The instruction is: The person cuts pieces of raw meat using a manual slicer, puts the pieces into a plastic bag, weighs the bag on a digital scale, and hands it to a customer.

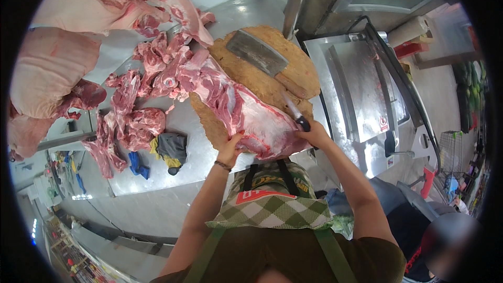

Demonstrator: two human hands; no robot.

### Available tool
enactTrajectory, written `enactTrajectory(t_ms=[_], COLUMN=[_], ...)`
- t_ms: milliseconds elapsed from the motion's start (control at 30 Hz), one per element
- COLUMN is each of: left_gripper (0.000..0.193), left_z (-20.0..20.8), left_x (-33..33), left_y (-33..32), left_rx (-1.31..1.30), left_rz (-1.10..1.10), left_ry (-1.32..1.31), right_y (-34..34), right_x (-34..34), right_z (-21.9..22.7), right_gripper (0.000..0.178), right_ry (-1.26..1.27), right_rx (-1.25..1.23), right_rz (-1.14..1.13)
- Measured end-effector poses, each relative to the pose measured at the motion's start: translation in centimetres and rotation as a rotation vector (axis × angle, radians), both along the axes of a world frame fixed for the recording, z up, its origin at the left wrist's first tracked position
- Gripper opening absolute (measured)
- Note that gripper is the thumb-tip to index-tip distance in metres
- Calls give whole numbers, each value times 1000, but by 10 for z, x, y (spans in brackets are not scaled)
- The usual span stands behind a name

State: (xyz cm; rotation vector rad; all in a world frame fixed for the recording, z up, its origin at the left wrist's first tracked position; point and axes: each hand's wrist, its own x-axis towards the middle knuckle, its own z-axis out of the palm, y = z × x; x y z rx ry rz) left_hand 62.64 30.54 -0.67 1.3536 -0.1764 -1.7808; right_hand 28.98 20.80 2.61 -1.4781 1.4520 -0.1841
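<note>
A large slab of pork (264, 120) lies across the round wooden chopping block (302, 29), its near edge hanging toward my apron. My left hand (229, 149) grips the slab's near left corner, thumb on top; the fingers underneath are partly hidden. At the near right corner, my right hand (314, 135) is closed round the black handle of a knife (293, 107). Its pointed blade aims away from me, over the block beside the meat. A wide cleaver (258, 52) with a wooden handle rests flat on the far part of the block.
Several bony meat pieces (126, 89) lie left of the block on the metal table (120, 186), near a grey and yellow cloth (170, 152) and a blue one (139, 165). Big pork cuts (57, 63) hang at left. A metal machine (361, 89) stands right; a person (414, 230) is at lower right.
</note>
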Motion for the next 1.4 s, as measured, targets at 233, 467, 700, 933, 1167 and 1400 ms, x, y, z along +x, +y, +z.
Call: enactTrajectory(t_ms=[233, 467, 700, 933, 1167, 1400], left_gripper=[39, 51, 23, 21, 57, 60], left_z=[8, -6, -7, -26, 36, -6], left_x=[119, 165, 154, 177, 160, 149], left_y=[-88, -274, -216, -89, -196, -171], left_rx=[-233, -340, -683, -721, -797, -776], left_rz=[5, -343, -489, -432, -296, -588], left_ry=[-979, -1706, -1767, -1575, -1786, -1794], right_y=[21, 42, 71, 53, 20, 13], right_x=[22, 60, 82, 114, 162, 170], right_z=[36, 47, 41, 60, 71, 75], right_gripper=[27, 26, 32, 31, 31, 33], right_ry=[-28, -74, -68, -31, -181, -86], right_rx=[-222, -71, -182, -184, -121, -169], right_rz=[-239, -318, -422, -306, -285, -187])
